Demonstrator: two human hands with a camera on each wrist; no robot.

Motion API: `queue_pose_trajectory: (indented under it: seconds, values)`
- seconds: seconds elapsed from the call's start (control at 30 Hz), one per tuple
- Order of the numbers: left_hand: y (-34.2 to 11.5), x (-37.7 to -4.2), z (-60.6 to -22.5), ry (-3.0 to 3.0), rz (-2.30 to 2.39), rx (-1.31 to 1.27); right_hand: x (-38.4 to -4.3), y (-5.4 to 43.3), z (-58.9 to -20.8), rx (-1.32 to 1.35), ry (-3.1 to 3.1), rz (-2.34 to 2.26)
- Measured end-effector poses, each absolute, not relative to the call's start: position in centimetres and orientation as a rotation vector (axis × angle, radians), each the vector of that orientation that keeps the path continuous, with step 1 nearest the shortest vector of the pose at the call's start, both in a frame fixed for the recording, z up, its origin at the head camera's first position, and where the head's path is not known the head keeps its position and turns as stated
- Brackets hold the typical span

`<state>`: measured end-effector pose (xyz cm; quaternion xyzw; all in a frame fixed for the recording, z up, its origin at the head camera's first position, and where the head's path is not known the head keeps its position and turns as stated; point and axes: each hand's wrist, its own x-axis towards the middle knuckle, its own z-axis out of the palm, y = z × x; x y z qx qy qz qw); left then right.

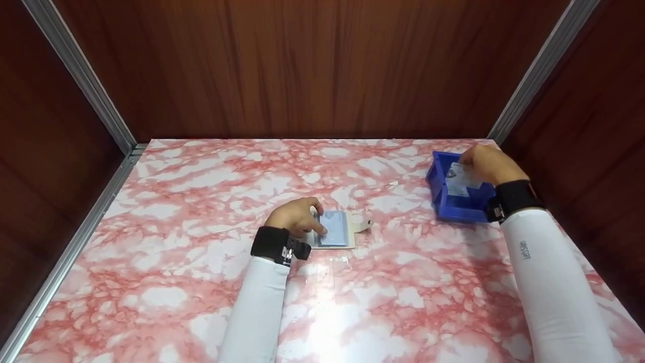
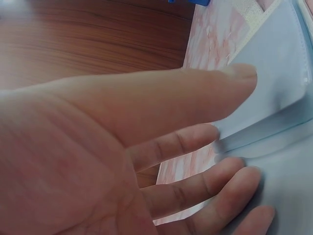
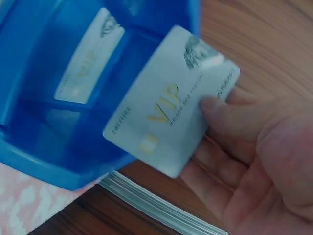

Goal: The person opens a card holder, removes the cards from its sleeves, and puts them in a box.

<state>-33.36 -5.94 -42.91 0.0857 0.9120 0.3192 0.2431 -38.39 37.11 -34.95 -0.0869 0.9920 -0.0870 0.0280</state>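
Note:
In the head view my left hand point(image 1: 297, 217) is at a small open card holder point(image 1: 351, 237) with bluish clear sleeves, lying on the table. The thumb lies over a clear sleeve point(image 2: 274, 63) in the left wrist view, while the other fingertips touch the sleeves below it. Over the blue bin, my right hand point(image 1: 489, 164) pinches a silver VIP card point(image 3: 171, 103) by one edge, thumb on its printed face. Gold lettering and a grey picture show on that card. Another VIP card point(image 3: 90, 58) is inside the blue bin point(image 3: 44, 171).
Red-and-white marbled table point(image 1: 201, 282) spreads beneath both hands. Brown wood-look panels point(image 1: 312, 70) enclose it at the back and sides, with metal rails point(image 1: 85, 80) at the corners. The holder's strap point(image 1: 363, 225) with a snap sticks out to the right.

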Motion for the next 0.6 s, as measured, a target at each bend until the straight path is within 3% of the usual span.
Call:
queue_pose_trajectory:
  seconds: [0.2,0.43,0.6]
  values:
    - [-5.8,-33.4,-42.9,2.478,0.892,0.227,-39.0,37.1,-36.9,-0.351,2.954,-0.155]
    - [-5.7,-33.5,-43.0,2.456,0.926,0.207,-39.1,37.0,-39.3,-0.184,2.872,-0.21]
    - [-5.9,-33.5,-43.0,2.448,0.946,0.198,-39.6,36.8,-40.3,-0.205,2.912,-0.192]
